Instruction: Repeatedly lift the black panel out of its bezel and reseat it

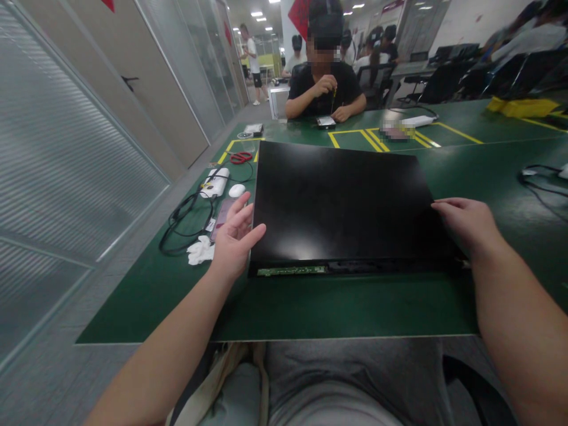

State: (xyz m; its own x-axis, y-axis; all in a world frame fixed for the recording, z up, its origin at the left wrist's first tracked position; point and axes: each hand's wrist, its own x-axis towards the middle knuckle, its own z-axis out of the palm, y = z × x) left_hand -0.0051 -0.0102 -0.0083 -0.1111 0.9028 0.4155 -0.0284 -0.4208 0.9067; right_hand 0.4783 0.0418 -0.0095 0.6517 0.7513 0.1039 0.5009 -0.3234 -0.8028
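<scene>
A flat black screen panel (341, 201) lies before me at the table, with a strip of green circuit board (290, 271) bared along its near edge. My left hand (235, 239) holds the panel's left edge, thumb over the front and the other fingers spread along the side. At the opposite edge, my right hand (465, 222) pinches the panel between thumb and fingers. What lies beneath the panel is hidden.
The green table (146, 307) carries black cables (177, 222), a white box-shaped device (215, 182), red-handled scissors (241, 157), a phone (223, 216) and crumpled white tissue (200, 251) at left. Across it, a person (326, 83) works on a small device (325, 122). A yellow tray (523, 107) stands far right.
</scene>
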